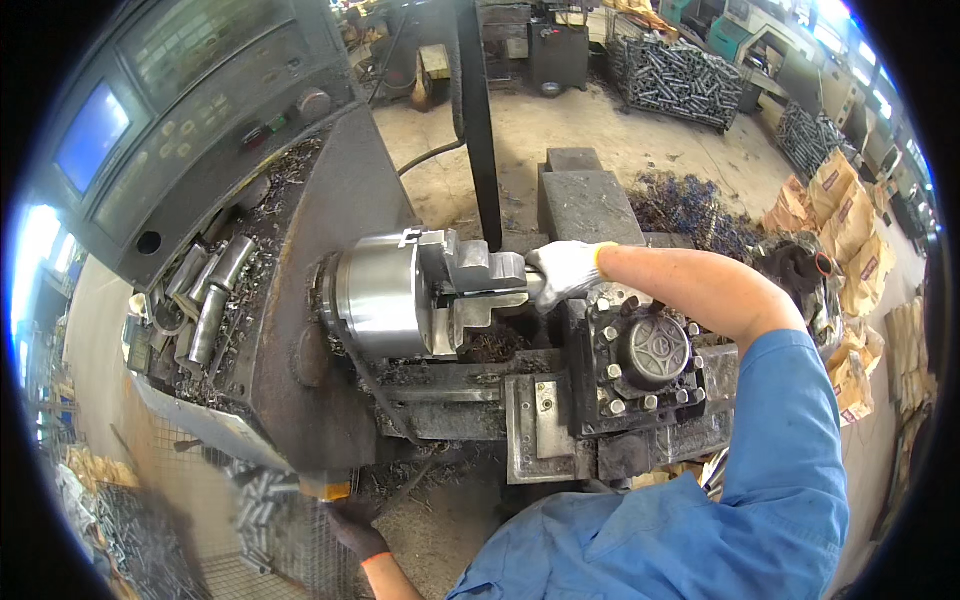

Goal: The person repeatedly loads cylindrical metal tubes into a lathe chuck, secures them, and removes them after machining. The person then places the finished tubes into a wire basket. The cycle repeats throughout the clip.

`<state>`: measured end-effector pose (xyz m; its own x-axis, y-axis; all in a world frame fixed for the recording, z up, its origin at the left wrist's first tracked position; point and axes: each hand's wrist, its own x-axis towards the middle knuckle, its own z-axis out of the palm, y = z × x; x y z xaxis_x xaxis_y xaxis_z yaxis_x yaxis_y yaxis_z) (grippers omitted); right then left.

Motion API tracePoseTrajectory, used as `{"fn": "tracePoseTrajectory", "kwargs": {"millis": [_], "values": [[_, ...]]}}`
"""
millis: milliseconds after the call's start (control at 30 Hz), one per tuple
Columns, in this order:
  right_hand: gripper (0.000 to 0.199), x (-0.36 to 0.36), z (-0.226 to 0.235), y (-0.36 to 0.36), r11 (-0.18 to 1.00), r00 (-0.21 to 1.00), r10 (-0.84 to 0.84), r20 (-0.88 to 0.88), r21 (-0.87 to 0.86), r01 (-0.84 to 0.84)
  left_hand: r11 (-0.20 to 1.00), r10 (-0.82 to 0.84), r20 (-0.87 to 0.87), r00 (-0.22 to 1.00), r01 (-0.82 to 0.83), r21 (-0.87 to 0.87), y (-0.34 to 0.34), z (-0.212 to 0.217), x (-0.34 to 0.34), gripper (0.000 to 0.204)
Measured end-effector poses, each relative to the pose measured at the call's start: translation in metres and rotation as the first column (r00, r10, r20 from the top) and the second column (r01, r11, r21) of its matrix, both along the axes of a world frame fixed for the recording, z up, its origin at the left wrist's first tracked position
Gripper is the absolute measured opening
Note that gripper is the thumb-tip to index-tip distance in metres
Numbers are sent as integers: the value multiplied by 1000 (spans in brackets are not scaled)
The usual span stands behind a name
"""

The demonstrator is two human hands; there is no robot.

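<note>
A lathe chuck (385,300) of bright steel carries stepped jaws (480,268) that face right. My right hand (566,272), in a white glove, has its fingers closed round the end of a short metal bar (534,283) at the jaws. Just below and right of that hand sits a dark square tool post (655,350) with a round cap and several bolts. Low at the left, my left hand (357,531) wears a dark glove with an orange cuff. It is beside the lathe's lower edge, near a yellow-orange piece (325,491); its fingers are blurred and dark.
Metal cylinders (212,310) and chips lie on the headstock's ledge at left. Below stands a wire basket (225,560) with metal parts. Behind are a heaped parts bin (680,80), tangled chips (690,210) and paper sacks (845,220). An upright dark post (480,130) rises behind the chuck.
</note>
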<state>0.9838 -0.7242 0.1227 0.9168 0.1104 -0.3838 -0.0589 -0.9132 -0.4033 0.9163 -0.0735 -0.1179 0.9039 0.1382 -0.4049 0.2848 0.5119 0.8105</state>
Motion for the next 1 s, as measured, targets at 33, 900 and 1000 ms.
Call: {"fn": "tracePoseTrajectory", "kwargs": {"millis": [33,900,1000], "values": [[90,2,2,-2,998,999,37,3,56,-37,998,-27,8,1000,28,-57,8,4,5,50],[36,-263,63,135,830,687,-476,549,539,144,135,-709,537,458,-659,740,-200,288,90,58],[35,-275,39,123,863,712,-376,593,503,36,-48,-641,499,583,-680,732,-284,352,162,73]]}}
